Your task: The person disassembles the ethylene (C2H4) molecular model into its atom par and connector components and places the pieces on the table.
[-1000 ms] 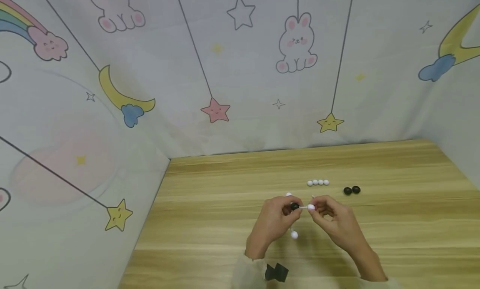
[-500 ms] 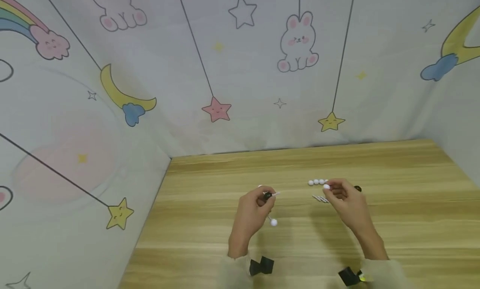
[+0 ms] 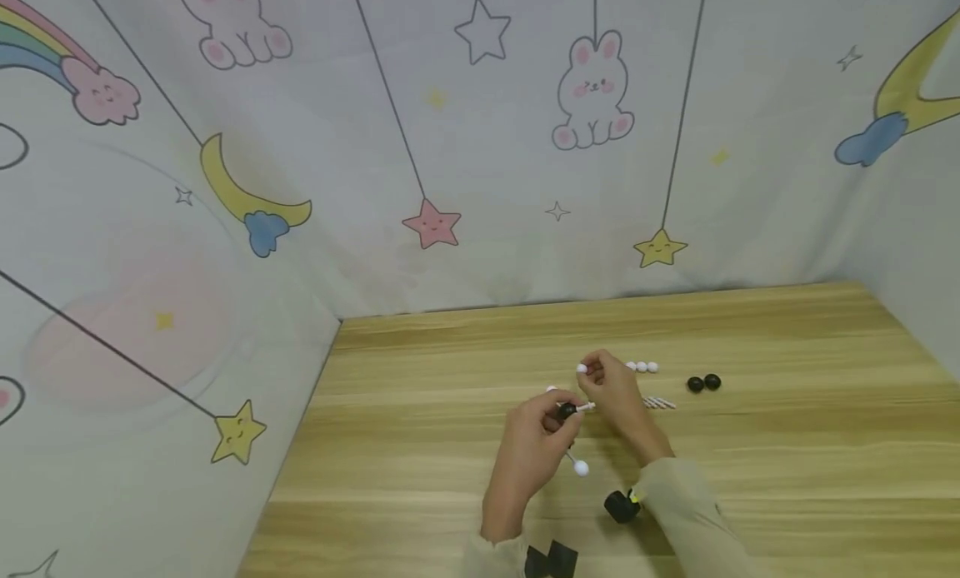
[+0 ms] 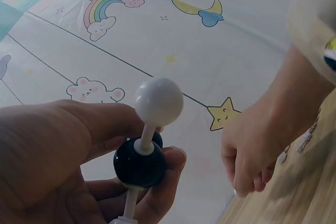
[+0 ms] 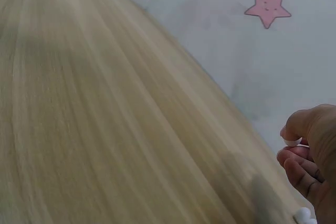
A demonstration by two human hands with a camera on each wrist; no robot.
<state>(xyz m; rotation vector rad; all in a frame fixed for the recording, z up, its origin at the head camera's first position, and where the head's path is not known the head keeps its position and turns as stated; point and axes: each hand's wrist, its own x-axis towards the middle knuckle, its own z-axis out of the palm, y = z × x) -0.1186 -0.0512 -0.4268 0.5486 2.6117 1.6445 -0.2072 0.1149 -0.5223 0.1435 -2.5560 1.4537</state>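
My left hand (image 3: pixel 532 445) holds a ball-and-stick molecular model by its black balls (image 3: pixel 567 411). One white stick (image 3: pixel 586 407) points from it toward the right, with a bare end. Another of its sticks carries a white ball (image 3: pixel 581 468) below the hand; a further white ball (image 3: pixel 552 388) shows above the knuckles. In the left wrist view, a white ball (image 4: pixel 159 100) stands on a stick from a glossy black ball (image 4: pixel 139 163). Just beyond the left hand, my right hand (image 3: pixel 615 399) pinches a loose white ball (image 3: pixel 582 368) between thumb and finger.
White balls (image 3: pixel 642 367) lie in a row behind the right hand, which hides part of it. Several white sticks (image 3: pixel 660 403) lie side by side near the right wrist. Two black balls (image 3: pixel 704 383) sit farther right. A printed curtain (image 3: pixel 487 161) hangs behind the table (image 3: pixel 420 370).
The white ball at the stick's end a second ago has come away in my right hand. That hand swung right, then back left past the left hand. The left hand shifted left, then returned partway.
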